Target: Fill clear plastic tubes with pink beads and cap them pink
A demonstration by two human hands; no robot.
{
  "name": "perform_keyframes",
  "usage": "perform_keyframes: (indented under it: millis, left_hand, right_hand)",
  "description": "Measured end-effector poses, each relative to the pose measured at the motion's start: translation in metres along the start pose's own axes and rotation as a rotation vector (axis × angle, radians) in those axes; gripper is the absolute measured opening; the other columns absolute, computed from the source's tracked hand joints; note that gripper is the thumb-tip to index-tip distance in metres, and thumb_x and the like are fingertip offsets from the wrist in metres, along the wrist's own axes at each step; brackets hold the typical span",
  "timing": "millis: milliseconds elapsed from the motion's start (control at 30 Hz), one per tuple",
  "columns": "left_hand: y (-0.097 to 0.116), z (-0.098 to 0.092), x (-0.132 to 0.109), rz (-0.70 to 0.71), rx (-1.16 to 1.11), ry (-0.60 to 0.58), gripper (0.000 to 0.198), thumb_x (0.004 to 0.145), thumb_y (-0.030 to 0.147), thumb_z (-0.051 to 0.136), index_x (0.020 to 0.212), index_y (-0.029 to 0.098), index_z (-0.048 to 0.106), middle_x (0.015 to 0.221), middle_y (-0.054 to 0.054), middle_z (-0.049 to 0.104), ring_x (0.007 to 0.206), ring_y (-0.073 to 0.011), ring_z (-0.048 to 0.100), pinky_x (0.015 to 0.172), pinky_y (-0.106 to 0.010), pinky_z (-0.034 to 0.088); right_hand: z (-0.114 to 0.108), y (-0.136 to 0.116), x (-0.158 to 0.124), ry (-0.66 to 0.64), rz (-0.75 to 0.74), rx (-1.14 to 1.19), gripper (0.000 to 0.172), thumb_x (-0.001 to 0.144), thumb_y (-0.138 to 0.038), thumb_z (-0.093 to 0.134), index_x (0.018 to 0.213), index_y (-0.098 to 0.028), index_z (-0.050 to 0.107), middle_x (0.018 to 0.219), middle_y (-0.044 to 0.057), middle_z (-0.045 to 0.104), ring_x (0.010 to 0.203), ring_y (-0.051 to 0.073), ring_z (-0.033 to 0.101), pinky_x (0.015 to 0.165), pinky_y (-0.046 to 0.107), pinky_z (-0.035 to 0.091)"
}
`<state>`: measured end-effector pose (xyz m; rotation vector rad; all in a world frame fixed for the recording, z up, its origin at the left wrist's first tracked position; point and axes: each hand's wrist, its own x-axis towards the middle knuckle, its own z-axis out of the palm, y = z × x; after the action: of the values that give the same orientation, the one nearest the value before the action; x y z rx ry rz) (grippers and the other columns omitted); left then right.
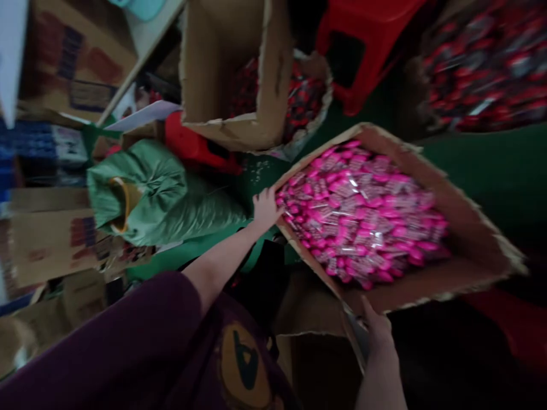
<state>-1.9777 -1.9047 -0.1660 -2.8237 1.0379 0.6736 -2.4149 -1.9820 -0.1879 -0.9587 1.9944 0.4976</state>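
A cardboard box point(465, 228) is tilted in front of me, full of small pink wrapped packets point(363, 210). My left hand point(265, 208) grips the box's left rim, fingers curled over the edge beside the packets. My right hand point(378, 330) holds the box's near corner from below, fingers closed on the cardboard. My purple sleeve fills the lower left.
A tall open cardboard box point(231, 74) stands behind, with a bag of red packets point(305, 97) next to it. A green sack point(158, 193) lies at the left. A red plastic stool point(363, 45) stands at the top, more red packets point(487, 62) at top right, stacked cartons point(51, 245) at left.
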Motion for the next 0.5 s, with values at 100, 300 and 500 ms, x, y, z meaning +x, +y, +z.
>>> perform_keyframes:
  millis: [100,300,500]
  left_hand:
    - [-0.005,-0.017,0.029,0.034,-0.106,-0.036,0.073,0.106,0.037,0.057,0.167,0.009,0.028,0.155,-0.023,0.06,0.138,-0.0307,0.064,0.117,-0.043,0.047]
    - [0.025,-0.036,0.09,0.06,0.073,-0.193,0.05,0.109,0.053,0.051,0.133,0.011,0.064,0.128,-0.017,0.076,0.122,-0.0293,0.072,0.101,-0.031,0.053]
    - [0.025,-0.025,0.107,0.139,0.209,-0.267,0.048,0.112,0.048,0.042,0.124,0.013,0.072,0.112,-0.019,0.079,0.106,-0.0318,0.078,0.09,-0.036,0.056]
  right_hand:
    - [-0.015,0.0,0.018,0.06,0.077,0.113,0.054,0.08,-0.045,0.075,0.12,-0.009,0.072,0.107,0.02,0.079,0.109,0.037,0.077,0.091,0.044,0.066]
    - [-0.01,-0.022,0.034,0.253,0.166,0.04,0.063,0.084,-0.037,0.07,0.133,0.001,0.064,0.133,0.037,0.068,0.138,0.048,0.064,0.119,0.053,0.052]
    - [-0.008,-0.032,0.038,0.293,0.219,0.075,0.046,0.084,-0.043,0.068,0.107,-0.004,0.075,0.101,0.039,0.072,0.125,0.057,0.069,0.104,0.06,0.058]
